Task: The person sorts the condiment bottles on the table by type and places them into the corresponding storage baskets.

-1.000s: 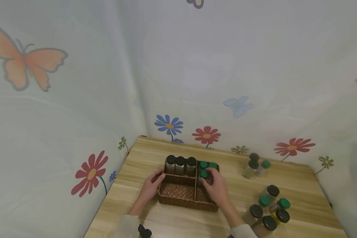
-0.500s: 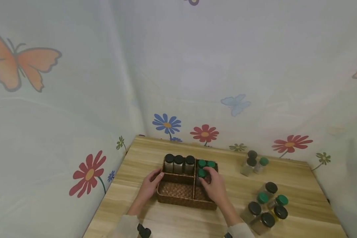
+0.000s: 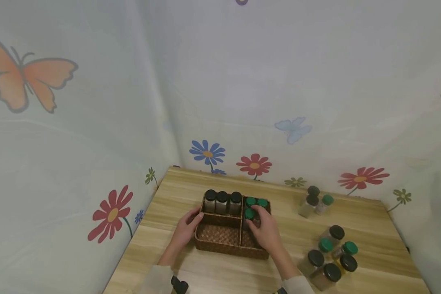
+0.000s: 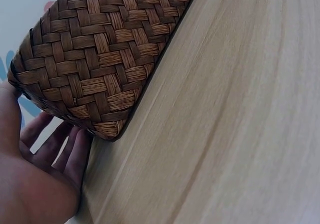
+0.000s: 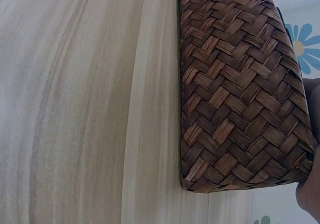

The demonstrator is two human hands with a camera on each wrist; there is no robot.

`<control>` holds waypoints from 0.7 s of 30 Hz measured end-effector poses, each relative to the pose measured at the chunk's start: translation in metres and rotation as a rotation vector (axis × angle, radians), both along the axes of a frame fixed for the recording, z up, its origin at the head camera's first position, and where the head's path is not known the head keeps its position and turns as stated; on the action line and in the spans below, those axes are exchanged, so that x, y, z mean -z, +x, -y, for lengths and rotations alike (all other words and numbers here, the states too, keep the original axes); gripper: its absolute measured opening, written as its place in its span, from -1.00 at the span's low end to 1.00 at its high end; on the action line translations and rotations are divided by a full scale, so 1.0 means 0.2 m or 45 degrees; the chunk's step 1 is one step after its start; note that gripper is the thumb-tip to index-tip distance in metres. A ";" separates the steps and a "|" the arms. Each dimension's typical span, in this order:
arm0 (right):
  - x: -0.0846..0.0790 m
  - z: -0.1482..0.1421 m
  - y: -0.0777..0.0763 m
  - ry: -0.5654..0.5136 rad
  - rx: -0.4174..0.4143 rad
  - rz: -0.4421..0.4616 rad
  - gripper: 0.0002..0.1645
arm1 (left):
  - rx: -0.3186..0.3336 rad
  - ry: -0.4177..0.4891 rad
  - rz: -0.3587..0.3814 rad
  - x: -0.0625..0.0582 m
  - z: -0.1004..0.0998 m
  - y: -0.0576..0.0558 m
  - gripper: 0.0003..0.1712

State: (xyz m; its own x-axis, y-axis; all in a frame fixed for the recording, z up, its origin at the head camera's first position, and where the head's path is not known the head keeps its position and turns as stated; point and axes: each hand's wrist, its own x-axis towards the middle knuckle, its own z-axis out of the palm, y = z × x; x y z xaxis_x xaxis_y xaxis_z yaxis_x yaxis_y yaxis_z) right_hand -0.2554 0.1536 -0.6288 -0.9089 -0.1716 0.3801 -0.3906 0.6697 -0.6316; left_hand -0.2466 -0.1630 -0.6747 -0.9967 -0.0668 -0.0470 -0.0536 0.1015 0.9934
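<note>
1. We see the left hand (image 3: 185, 229) at the left end of the basket (image 3: 220, 248), gripping it: the thumb lies on the rim, and the other fingers press the outside of the woven wall.
2. We see the right hand (image 3: 268, 232) over the basket's right compartment, thumb and fingers pinching a green-lidded jar (image 3: 249, 213). The jar stands near the divider; we cannot tell whether its base touches the basket floor. The two hands are well apart.
3. Just behind that jar, in the same compartment, we find two more green-lidded jars (image 3: 262, 202) side by side.
4. Across the divider, in the back left compartment, three black-lidded jars (image 3: 222, 204) stand upright in a row. In front of them we see the woven floor of the front left compartment.
5. The basket sits on the wood-grained table (image 3: 191, 179), and both wrist views show us its herringbone weave close up.
6. To the right of the basket, near the table's back edge, we count a group of three jars (image 3: 308, 207), two with black lids and one with green.
7. Nearer us on that side stands a group of six jars (image 3: 314, 261), four black-lidded and two green-lidded.
8. Around the table we see a pale backdrop (image 3: 220, 81) printed with flowers and butterflies.
</note>
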 end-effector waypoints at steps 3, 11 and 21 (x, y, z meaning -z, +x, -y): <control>0.00 0.00 0.00 0.017 0.003 -0.017 -0.40 | 0.006 0.022 -0.005 0.00 0.00 0.00 -0.31; -0.01 0.00 0.00 0.044 0.009 -0.009 -0.39 | -0.008 0.023 0.016 0.00 0.00 -0.01 -0.30; -0.02 0.00 0.01 -0.015 -0.005 0.003 -0.44 | -0.011 -0.033 -0.016 -0.01 0.00 -0.01 -0.31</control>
State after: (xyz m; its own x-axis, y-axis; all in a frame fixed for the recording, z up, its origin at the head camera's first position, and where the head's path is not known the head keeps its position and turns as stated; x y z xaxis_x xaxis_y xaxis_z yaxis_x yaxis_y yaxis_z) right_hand -0.2528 0.1538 -0.6249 -0.9091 -0.1706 0.3800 -0.3917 0.6606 -0.6405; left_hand -0.2488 -0.1630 -0.6733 -0.9965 -0.0768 -0.0326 -0.0421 0.1266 0.9911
